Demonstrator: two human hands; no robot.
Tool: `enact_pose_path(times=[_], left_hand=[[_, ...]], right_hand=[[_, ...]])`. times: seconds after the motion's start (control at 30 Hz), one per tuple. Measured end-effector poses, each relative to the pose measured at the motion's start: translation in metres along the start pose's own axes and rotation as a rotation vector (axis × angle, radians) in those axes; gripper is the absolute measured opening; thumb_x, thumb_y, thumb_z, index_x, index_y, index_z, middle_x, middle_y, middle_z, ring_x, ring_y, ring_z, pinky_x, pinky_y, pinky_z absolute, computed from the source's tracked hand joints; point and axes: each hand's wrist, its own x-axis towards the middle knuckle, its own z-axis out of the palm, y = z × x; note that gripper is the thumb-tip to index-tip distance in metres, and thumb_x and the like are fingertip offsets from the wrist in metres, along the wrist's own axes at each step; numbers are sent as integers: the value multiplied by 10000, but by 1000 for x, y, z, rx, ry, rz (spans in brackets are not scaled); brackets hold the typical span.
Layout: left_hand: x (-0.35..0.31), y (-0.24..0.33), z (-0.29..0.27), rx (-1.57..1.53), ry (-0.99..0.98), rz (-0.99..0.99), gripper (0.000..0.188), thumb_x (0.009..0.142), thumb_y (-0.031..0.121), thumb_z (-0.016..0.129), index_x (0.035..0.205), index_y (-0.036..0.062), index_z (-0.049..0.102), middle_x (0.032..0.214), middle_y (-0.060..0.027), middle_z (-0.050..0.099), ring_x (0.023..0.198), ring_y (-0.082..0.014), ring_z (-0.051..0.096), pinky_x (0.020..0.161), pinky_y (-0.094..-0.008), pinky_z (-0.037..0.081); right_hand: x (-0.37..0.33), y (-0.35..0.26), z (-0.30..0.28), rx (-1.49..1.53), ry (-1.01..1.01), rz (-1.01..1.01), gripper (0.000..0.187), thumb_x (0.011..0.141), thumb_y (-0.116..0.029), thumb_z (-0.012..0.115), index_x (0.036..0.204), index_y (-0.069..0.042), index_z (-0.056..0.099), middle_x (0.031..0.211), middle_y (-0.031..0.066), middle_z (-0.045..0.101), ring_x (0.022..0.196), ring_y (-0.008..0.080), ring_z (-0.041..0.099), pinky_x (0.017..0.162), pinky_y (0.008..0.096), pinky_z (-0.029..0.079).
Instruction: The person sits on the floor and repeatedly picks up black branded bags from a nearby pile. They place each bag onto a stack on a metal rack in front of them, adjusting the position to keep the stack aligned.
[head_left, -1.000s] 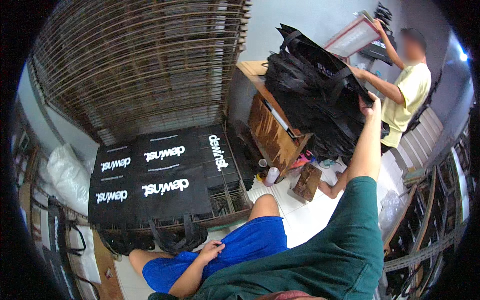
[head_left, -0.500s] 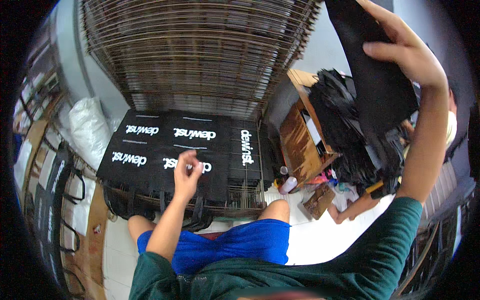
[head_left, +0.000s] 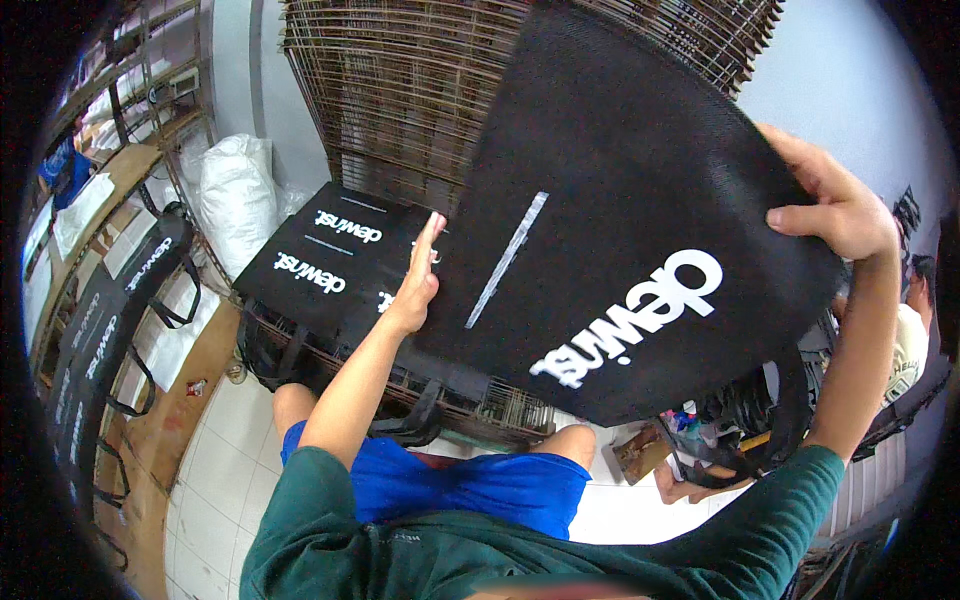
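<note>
A large black fabric bag [head_left: 620,190] with white printed lettering and a pale stripe is held up in front of me. My right hand [head_left: 842,205] pinches its far right edge, the thumb lying on the printed face. At the bag's left edge, my left hand [head_left: 418,285] is upright with its fingers stretched out; whether it touches the fabric I cannot tell. Below and to the left, more black printed bags [head_left: 290,255] lie flat on a wire rack shelf, their handles hanging off its front. The held bag hides the right part of that shelf.
Tall stacked wire racks [head_left: 400,100] rise behind the bags. A white plastic sack [head_left: 237,190] stands at the back left. More black bags [head_left: 90,345] lie on a wooden bench at left. At right, another person [head_left: 908,345] is near a small wooden block [head_left: 640,455] on the floor.
My right hand has brought the bag from the upper right over the rack, and its printed face now shows. The left hand has risen and moved right, to the bag's edge.
</note>
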Motion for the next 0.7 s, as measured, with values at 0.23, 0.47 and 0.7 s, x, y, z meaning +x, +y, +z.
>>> enact_pose_path(times=[0.23, 0.47, 0.7], left_hand=[[-39, 70, -7, -323, -242, -362, 345, 882, 235, 576, 1098, -35, 578, 1033, -72, 623, 962, -140, 557, 846, -299, 432], [18, 129, 4, -411, -366, -515, 333, 908, 199, 541, 1143, -36, 544, 1004, -48, 627, 878, -104, 576, 788, -264, 469], [37, 166, 30, -384, -333, -681, 275, 910, 227, 534, 1070, 5, 564, 913, -25, 621, 778, -81, 584, 723, -230, 478]], right_hand=[[17, 56, 15, 12, 149, 95, 777, 655, 91, 542, 1379, -72, 314, 1278, 91, 462, 1143, 189, 453, 984, 326, 363], [-51, 137, 147, -143, 692, 81, 268, 736, -143, 650, 952, -6, 568, 773, 91, 565, 744, 188, 563, 689, 326, 472], [-113, 122, 490, 1823, -548, 421, 989, 765, -789, 102, 1194, -8, 529, 949, 61, 638, 764, 105, 576, 673, 233, 468]])
